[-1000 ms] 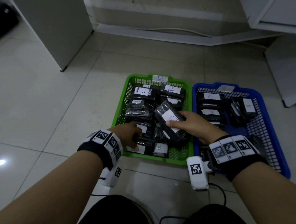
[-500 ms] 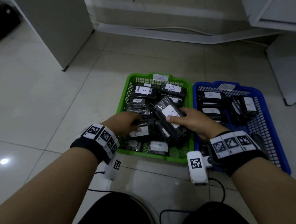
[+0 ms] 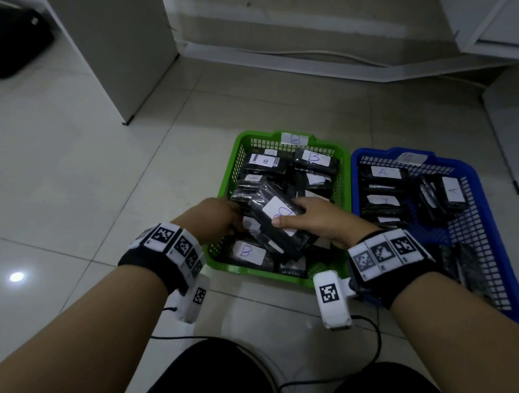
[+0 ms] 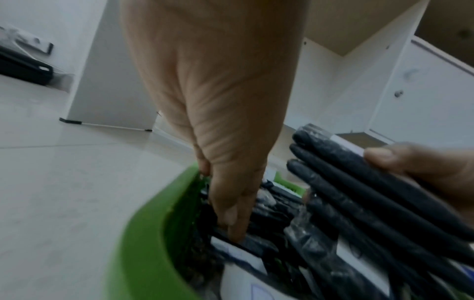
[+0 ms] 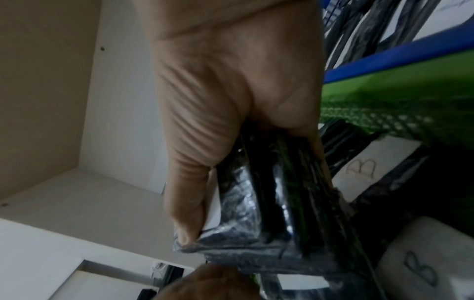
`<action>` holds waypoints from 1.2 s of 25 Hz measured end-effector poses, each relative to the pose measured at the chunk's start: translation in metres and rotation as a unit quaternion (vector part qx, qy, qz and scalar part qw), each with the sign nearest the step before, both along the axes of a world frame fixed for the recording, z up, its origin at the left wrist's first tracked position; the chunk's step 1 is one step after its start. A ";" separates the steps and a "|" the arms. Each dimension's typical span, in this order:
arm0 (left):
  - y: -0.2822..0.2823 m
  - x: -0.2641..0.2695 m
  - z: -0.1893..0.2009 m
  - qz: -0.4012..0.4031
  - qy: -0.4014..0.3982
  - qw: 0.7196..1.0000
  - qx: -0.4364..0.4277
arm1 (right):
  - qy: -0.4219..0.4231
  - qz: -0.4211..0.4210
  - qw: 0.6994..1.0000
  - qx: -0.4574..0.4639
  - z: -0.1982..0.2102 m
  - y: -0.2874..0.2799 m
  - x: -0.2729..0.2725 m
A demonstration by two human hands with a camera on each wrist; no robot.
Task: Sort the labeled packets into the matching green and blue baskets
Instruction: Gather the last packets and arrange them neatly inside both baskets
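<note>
Right hand of ours grips a stack of packets above the green basket, while just beside it our left hand pinches a packet inside.

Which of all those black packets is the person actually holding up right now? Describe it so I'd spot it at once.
Find the green basket, left of the blue basket. Above its middle, the right hand grips a stack of black packets. Unlike the packets lying flat below, this stack is lifted and tilted, thumb across its white label.
</note>
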State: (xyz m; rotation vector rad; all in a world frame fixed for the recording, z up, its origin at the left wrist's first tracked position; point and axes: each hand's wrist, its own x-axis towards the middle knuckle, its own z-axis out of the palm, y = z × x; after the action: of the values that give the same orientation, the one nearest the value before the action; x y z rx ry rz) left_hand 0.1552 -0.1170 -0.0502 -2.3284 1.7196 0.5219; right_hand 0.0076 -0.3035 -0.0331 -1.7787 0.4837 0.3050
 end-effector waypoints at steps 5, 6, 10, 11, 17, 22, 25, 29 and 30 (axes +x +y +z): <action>0.029 0.007 0.017 0.179 0.096 0.961 -0.187 | 0.001 0.070 0.997 0.029 -0.011 0.036 0.022; 0.033 0.004 0.018 0.213 0.121 0.949 -0.197 | 0.005 0.090 0.996 0.027 -0.017 0.042 0.024; 0.034 -0.005 0.013 0.230 0.157 0.941 -0.195 | 0.006 0.068 0.997 0.026 -0.016 0.043 0.019; 0.032 -0.007 0.010 0.220 0.155 0.946 -0.179 | 0.000 0.043 0.998 0.035 -0.011 0.038 0.017; 0.028 -0.009 -0.004 0.129 0.081 0.988 -0.039 | 0.018 0.057 0.998 -0.019 -0.003 0.023 0.011; 0.026 -0.006 0.007 0.265 0.171 0.911 -0.267 | -0.061 -0.029 0.989 -0.134 0.005 0.021 0.022; 0.023 -0.007 0.005 0.282 0.189 0.903 -0.264 | -0.040 0.038 0.974 -0.221 -0.005 0.028 0.030; 0.024 -0.003 -0.005 0.270 0.153 0.925 -0.220 | -0.026 0.073 0.966 -0.248 -0.020 0.043 0.033; 0.023 -0.002 -0.007 0.272 0.141 0.928 -0.212 | -0.032 0.066 0.964 -0.257 -0.019 0.043 0.035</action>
State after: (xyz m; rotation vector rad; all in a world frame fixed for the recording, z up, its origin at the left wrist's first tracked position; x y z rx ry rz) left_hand 0.1536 -0.0937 -0.0571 -3.2130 1.3677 0.6483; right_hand 0.0422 -0.2604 -0.0525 -2.3249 0.4230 0.2247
